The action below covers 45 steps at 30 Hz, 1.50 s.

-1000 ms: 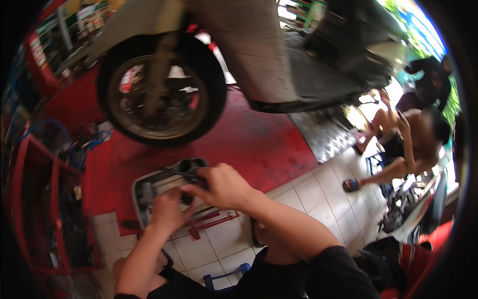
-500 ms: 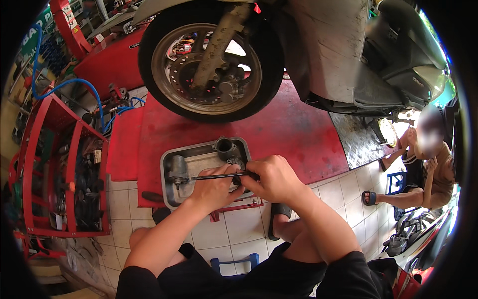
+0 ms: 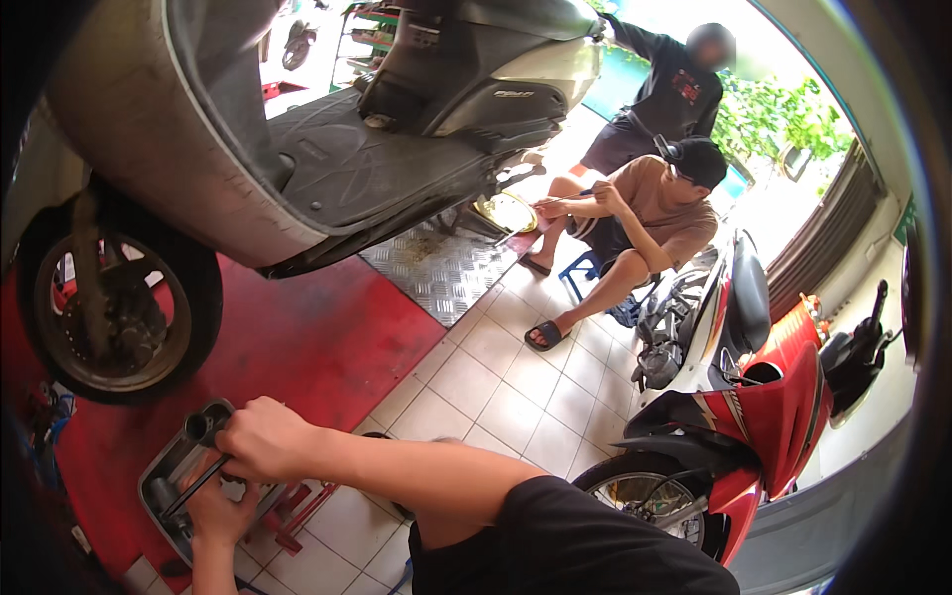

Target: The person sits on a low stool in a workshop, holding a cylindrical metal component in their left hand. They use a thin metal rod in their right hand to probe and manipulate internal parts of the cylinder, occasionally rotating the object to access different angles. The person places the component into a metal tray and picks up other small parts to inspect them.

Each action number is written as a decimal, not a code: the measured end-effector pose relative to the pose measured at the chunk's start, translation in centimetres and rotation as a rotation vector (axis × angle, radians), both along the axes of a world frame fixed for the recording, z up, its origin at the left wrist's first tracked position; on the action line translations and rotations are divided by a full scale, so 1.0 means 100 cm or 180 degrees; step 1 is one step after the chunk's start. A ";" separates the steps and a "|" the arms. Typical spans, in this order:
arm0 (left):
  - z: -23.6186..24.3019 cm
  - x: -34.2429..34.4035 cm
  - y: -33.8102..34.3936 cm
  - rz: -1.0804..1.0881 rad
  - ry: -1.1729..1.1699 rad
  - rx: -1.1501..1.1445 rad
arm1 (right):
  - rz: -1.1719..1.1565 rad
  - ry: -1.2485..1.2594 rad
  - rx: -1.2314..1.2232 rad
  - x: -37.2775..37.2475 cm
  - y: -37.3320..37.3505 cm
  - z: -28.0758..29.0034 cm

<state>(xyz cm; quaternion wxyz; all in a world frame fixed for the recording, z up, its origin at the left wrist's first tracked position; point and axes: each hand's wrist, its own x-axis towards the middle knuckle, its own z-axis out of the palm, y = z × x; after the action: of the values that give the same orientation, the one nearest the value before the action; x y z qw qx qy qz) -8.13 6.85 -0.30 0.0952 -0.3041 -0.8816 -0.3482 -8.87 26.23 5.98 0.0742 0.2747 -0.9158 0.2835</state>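
Over a metal tray [image 3: 159, 506] at the lower left, my right hand [image 3: 266, 436] grips the end of a black rod-like tool [image 3: 193, 491], which slants down across the tray. My left hand [image 3: 218, 511] is closed just below it, its fingers curled around something I cannot make out. A hollow metal cylinder part [image 3: 201, 426] sits at the tray's far end, beside my right fingers. A red metal frame [image 3: 297, 521] shows under the tray's right side.
A scooter [image 3: 446, 89] stands over a red platform [image 3: 307, 327] with a checker plate [image 3: 416, 278]. At the right, a seated person [image 3: 664, 218] holds a thin tool by the scooter; another person [image 3: 674, 94] stands behind. A red motorbike [image 3: 744, 436] is parked on the tiles [image 3: 506, 397].
The view has swung to the right, shifting the tray and my hands to the lower left and bringing both other people and the red motorbike further in. My hands remain over the tray.
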 end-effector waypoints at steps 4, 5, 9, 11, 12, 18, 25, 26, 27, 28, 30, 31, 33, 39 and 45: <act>-0.007 -0.010 -0.019 -0.0188 0.0215 -0.0063 | -0.0100 0.0135 -0.0334 0.000 0.003 -0.007; -0.007 -0.013 -0.024 -0.0245 0.0405 -0.0111 | -0.0126 0.0177 -0.0376 0.000 0.003 -0.006; -0.043 -0.042 -0.053 0.0421 0.0231 0.0061 | -0.0345 0.0350 -0.0553 -0.001 0.004 -0.004; -0.068 -0.057 -0.072 0.0698 0.0103 0.0173 | -0.0317 0.0433 -0.0641 -0.002 0.002 -0.002; -0.087 -0.064 -0.079 0.0848 -0.0051 0.0265 | -0.0305 0.0473 -0.0696 -0.002 0.001 -0.002; -0.162 -0.094 -0.077 0.1128 -0.0518 0.1275 | -0.0320 0.0038 -0.0299 -0.009 -0.003 -0.009; -0.153 -0.097 -0.053 0.1462 -0.0834 0.1461 | -0.0255 -0.0052 -0.0375 -0.006 -0.006 -0.011; -0.151 -0.098 -0.051 0.1438 -0.0939 0.1544 | -0.0268 -0.0069 -0.0323 -0.007 -0.006 -0.012; -0.150 -0.098 -0.048 0.1426 -0.0915 0.1389 | -0.0280 -0.0087 -0.0270 -0.007 -0.006 -0.014; -0.147 -0.099 -0.047 0.1424 -0.0872 0.1248 | -0.0302 -0.0110 -0.0271 -0.007 -0.007 -0.013; -0.152 -0.101 -0.047 0.1427 -0.0903 0.1258 | -0.0344 -0.0157 -0.0274 -0.007 -0.008 -0.012; -0.155 -0.104 -0.047 0.1426 -0.0957 0.1397 | -0.0348 -0.0086 -0.0341 -0.007 -0.010 -0.011; -0.159 -0.107 -0.052 0.1498 -0.0958 0.1612 | -0.0346 0.0056 -0.0477 -0.007 -0.012 -0.011; -0.125 -0.083 -0.035 0.1177 -0.0268 0.2022 | -0.0459 0.0127 -0.0674 -0.005 -0.001 -0.003; -0.055 -0.028 -0.066 0.0758 -0.1547 0.3801 | -0.0390 0.0192 -0.1895 -0.005 -0.012 0.001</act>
<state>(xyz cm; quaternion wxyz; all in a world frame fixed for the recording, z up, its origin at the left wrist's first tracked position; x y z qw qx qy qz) -10.95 0.26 -5.81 0.0837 -0.0120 -0.5608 -0.8236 -9.40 25.04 6.06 0.1956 0.1934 -0.8047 0.5261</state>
